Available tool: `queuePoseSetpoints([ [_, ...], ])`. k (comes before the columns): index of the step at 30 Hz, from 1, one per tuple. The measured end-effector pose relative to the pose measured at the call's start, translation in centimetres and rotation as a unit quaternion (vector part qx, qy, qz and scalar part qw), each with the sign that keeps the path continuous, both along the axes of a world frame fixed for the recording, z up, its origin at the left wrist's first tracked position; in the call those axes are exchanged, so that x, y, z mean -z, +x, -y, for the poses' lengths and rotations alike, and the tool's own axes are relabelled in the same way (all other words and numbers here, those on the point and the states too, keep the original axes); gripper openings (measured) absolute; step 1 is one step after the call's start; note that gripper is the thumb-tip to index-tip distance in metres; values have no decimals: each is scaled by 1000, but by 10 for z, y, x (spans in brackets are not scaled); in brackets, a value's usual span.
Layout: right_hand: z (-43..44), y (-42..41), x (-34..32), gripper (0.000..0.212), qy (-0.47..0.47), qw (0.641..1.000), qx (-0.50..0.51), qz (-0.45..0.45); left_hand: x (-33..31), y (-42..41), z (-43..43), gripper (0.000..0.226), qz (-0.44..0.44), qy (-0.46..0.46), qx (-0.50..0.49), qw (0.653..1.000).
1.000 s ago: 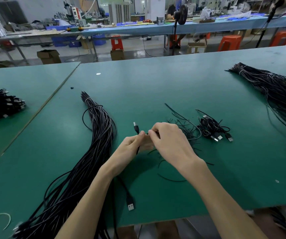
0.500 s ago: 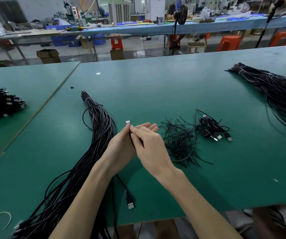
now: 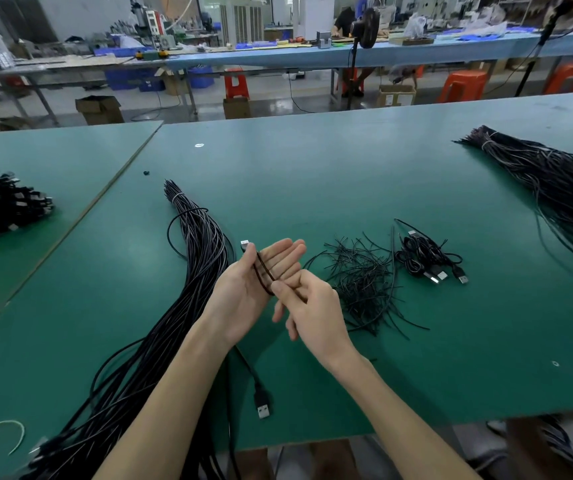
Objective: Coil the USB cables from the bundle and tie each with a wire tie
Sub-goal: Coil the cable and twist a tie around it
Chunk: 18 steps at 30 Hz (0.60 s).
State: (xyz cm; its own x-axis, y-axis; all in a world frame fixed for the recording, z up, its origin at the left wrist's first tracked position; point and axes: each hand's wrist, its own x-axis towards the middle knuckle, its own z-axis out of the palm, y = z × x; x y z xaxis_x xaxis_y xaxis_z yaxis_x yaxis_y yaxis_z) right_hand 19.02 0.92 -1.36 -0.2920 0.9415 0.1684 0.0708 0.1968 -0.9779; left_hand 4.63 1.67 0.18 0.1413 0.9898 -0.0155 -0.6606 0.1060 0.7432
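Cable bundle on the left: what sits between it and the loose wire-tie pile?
In the head view, both hands: the left hand, palm up with a cable looped across it, and the right hand pinching that cable.

Forearms bare, slender; L hand, R hand bare too.

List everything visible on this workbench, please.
green work table: one, green, underneath.
near bundle of black USB cables: one, black, left of hands.
far bundle of black USB cables: one, black, far right.
loose black wire ties: one pile, black, right of hands.
coiled black USB cables: few, black, right of ties.
heap of coiled black cables: one, black, far left.
single black USB cable: one, black, across left palm.
left hand, right hand: two, holding this cable.
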Motion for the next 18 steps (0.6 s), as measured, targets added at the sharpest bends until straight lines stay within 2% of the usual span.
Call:
queuePoseSetpoints([
  [3, -3, 6, 4, 32, -27, 999, -19, 7, 0, 0, 1, 57, 0, 5, -38, 999],
  [7, -6, 10, 7, 33, -18, 998, -53, 36, 1, -2, 0, 50, 14, -25, -74, 997],
  [11, -9, 11, 6, 35, -3, 994, -83, 77, -3, -2, 4, 45, 26, -25, -47, 998],
  [18, -20, 23, -15, 35, -4, 962, -161, 222, -5, -14, 8, 49, 52, 4, 22, 998],
])
